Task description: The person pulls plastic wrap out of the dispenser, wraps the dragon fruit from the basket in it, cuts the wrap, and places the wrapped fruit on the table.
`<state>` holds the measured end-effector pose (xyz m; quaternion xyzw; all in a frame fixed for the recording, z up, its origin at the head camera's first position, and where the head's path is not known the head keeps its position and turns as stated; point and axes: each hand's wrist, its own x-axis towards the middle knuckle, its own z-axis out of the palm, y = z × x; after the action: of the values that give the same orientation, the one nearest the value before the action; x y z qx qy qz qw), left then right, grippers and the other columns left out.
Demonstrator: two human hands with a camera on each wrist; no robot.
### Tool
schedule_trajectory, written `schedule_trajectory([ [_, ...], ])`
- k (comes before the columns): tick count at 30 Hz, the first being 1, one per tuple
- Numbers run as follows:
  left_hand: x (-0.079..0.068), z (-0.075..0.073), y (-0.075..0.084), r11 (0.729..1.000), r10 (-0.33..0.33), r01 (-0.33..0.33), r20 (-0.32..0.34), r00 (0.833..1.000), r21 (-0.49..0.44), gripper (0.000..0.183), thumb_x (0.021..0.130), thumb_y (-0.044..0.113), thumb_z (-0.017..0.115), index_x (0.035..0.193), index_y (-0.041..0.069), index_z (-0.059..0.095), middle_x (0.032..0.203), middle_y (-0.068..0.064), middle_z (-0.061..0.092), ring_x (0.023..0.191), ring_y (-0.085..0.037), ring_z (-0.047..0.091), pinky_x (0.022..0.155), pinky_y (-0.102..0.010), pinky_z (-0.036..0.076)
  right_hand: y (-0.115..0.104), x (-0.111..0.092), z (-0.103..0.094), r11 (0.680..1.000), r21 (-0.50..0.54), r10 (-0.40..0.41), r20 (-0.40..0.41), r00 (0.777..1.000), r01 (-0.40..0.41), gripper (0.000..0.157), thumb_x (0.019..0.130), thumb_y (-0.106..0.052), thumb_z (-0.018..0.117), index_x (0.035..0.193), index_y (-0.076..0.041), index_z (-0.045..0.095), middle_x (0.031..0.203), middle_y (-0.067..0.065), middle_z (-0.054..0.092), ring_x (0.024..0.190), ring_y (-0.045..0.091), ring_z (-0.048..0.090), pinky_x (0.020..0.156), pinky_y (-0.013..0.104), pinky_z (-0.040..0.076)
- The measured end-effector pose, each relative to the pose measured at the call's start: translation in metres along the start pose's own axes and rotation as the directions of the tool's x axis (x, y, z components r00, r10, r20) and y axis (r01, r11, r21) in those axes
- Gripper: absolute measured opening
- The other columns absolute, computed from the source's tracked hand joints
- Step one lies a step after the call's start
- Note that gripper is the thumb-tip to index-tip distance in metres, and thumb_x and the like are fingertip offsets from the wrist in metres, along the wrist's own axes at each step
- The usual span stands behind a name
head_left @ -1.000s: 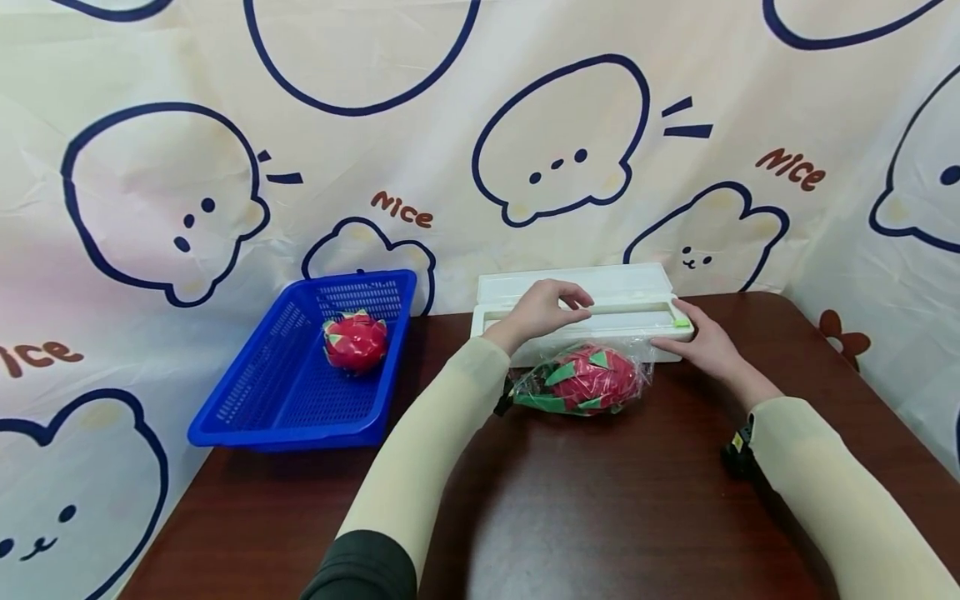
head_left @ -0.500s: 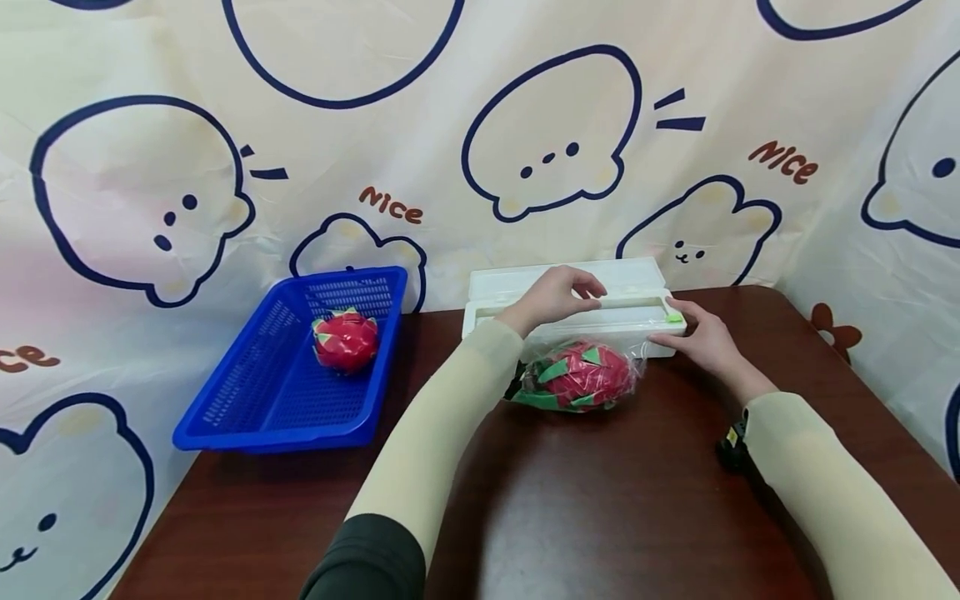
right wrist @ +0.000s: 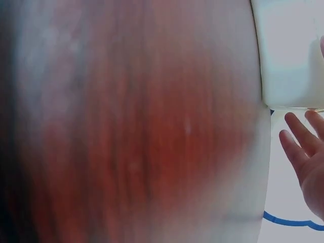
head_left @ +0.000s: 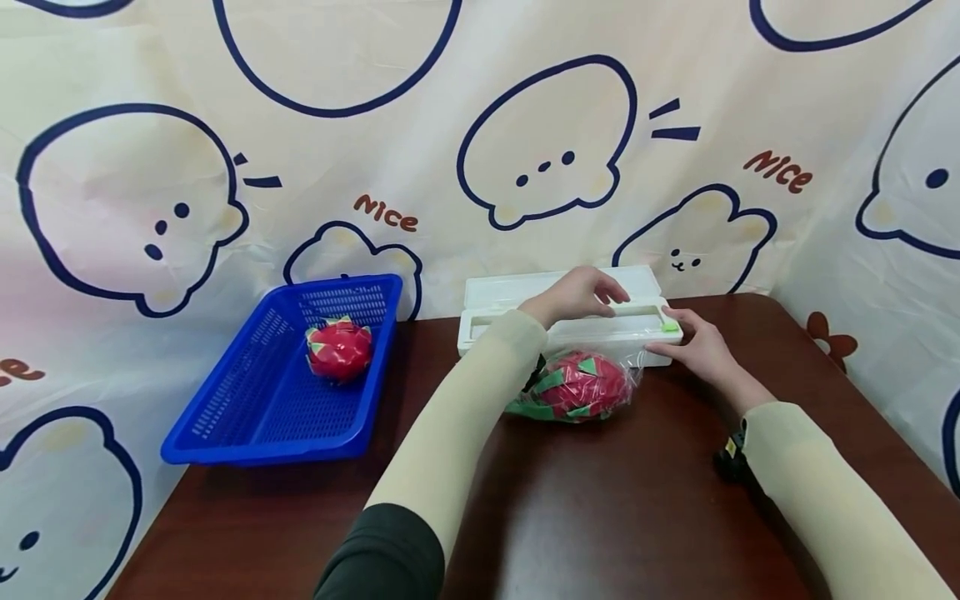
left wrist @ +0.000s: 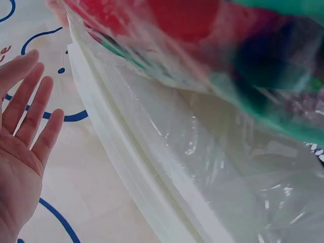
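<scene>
Palm [left wrist: 17,172] of empty, spread left hand [head_left: 573,293] (left-wrist view only), over white oblong plastic box [head_left: 600,332]; right hand [head_left: 703,346] pinching its end; film-wrapped red-green fruit [head_left: 588,387] in front; blue plastic basket [head_left: 258,454] containing red fruit [head_left: 339,350].

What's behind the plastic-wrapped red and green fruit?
The long white box, with its lid tipped back open. The fruit and left sleeve cover part of its front, so I can't see that bit.
</scene>
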<state>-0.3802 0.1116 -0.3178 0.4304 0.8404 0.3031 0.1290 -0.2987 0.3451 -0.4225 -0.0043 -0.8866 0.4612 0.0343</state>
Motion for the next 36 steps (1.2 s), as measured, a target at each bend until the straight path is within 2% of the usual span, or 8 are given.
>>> schedule_trajectory([
  [9, 0.016, -0.001, 0.011, 0.996, -0.032, 0.026, 0.074, 0.997, 0.080, 0.028, 0.087, 0.006, 0.073, 0.115, 0.008, 0.072, 0.109, 0.000, 0.069, 0.095, -0.010, 0.060, 0.080, -0.016, 0.047, 0.001, -0.004, 0.001, 1.000, 0.001, 0.020, -0.001, 1.000, -0.020, 0.096, 0.079, -0.051, 0.074, 0.151, -0.007, 0.030, 0.144, 0.028, 0.039, 0.120, 0.042, 0.044, 0.097, 0.053, 0.043],
  [11, 0.020, -0.002, 0.013, 0.994, -0.024, 0.014, 0.093, 0.995, 0.108, 0.027, 0.088, 0.007, 0.073, 0.115, 0.009, 0.072, 0.110, -0.001, 0.069, 0.096, -0.010, 0.060, 0.081, -0.016, 0.047, 0.001, -0.005, 0.001, 1.000, -0.003, 0.020, -0.005, 1.000, -0.020, 0.094, 0.080, -0.051, 0.074, 0.151, -0.007, 0.031, 0.143, 0.027, 0.039, 0.119, 0.040, 0.045, 0.096, 0.050, 0.044],
  [13, 0.024, -0.002, 0.016, 0.991, -0.008, -0.006, 0.102, 0.995, 0.137, 0.026, 0.088, 0.007, 0.073, 0.114, 0.009, 0.072, 0.111, -0.001, 0.069, 0.096, -0.010, 0.060, 0.081, -0.017, 0.047, 0.002, -0.004, 0.001, 1.000, -0.002, 0.008, -0.006, 1.000, -0.008, 0.093, 0.080, -0.049, 0.074, 0.151, -0.007, 0.031, 0.143, 0.027, 0.040, 0.118, 0.039, 0.046, 0.094, 0.043, 0.047],
  [15, 0.027, -0.001, 0.018, 0.985, 0.013, -0.031, 0.108, 0.994, 0.168, 0.025, 0.088, 0.007, 0.072, 0.113, 0.008, 0.073, 0.110, -0.002, 0.069, 0.095, -0.010, 0.060, 0.081, -0.017, 0.047, 0.002, -0.003, 0.000, 1.000, -0.001, -0.008, -0.008, 1.000, 0.008, 0.092, 0.081, -0.049, 0.074, 0.151, -0.007, 0.032, 0.143, 0.026, 0.041, 0.116, 0.038, 0.047, 0.089, 0.031, 0.049],
  [18, 0.032, 0.002, 0.020, 0.981, 0.030, -0.053, 0.126, 0.992, 0.185, 0.025, 0.088, 0.008, 0.072, 0.113, 0.008, 0.073, 0.110, -0.002, 0.070, 0.095, -0.010, 0.060, 0.080, -0.017, 0.047, 0.002, -0.001, 0.000, 1.000, -0.001, -0.030, -0.013, 0.999, 0.030, 0.091, 0.081, -0.047, 0.074, 0.150, -0.006, 0.033, 0.142, 0.025, 0.042, 0.114, 0.037, 0.048, 0.078, 0.015, 0.046],
  [20, 0.035, 0.006, 0.021, 0.982, 0.033, -0.059, 0.148, 0.988, 0.181, 0.025, 0.089, 0.007, 0.071, 0.113, 0.007, 0.073, 0.110, -0.002, 0.069, 0.095, -0.010, 0.060, 0.080, -0.017, 0.047, 0.002, -0.001, 0.000, 1.000, 0.000, -0.030, -0.014, 0.999, 0.030, 0.090, 0.081, -0.047, 0.075, 0.150, -0.006, 0.034, 0.143, 0.025, 0.042, 0.115, 0.037, 0.048, 0.074, 0.009, 0.043],
  [27, 0.047, 0.016, 0.024, 0.973, 0.072, -0.111, 0.192, 0.979, 0.202, 0.025, 0.087, 0.005, 0.071, 0.113, 0.006, 0.073, 0.107, -0.004, 0.070, 0.094, -0.009, 0.060, 0.077, -0.016, 0.047, 0.002, -0.001, -0.001, 0.999, -0.007, -0.037, -0.017, 0.999, 0.037, 0.084, 0.082, -0.047, 0.074, 0.146, -0.006, 0.038, 0.141, 0.025, 0.045, 0.115, 0.037, 0.048, 0.073, 0.010, 0.044],
  [36, 0.057, 0.024, 0.029, 0.978, 0.038, -0.078, 0.204, 0.978, 0.192, 0.026, 0.087, 0.005, 0.072, 0.112, 0.010, 0.073, 0.104, -0.001, 0.070, 0.095, -0.009, 0.059, 0.075, -0.016, 0.047, 0.004, -0.002, 0.000, 0.997, -0.031, -0.067, -0.039, 0.997, 0.066, 0.074, 0.084, -0.043, 0.074, 0.140, -0.005, 0.043, 0.135, 0.023, 0.050, 0.115, 0.036, 0.048, 0.082, 0.022, 0.045],
])
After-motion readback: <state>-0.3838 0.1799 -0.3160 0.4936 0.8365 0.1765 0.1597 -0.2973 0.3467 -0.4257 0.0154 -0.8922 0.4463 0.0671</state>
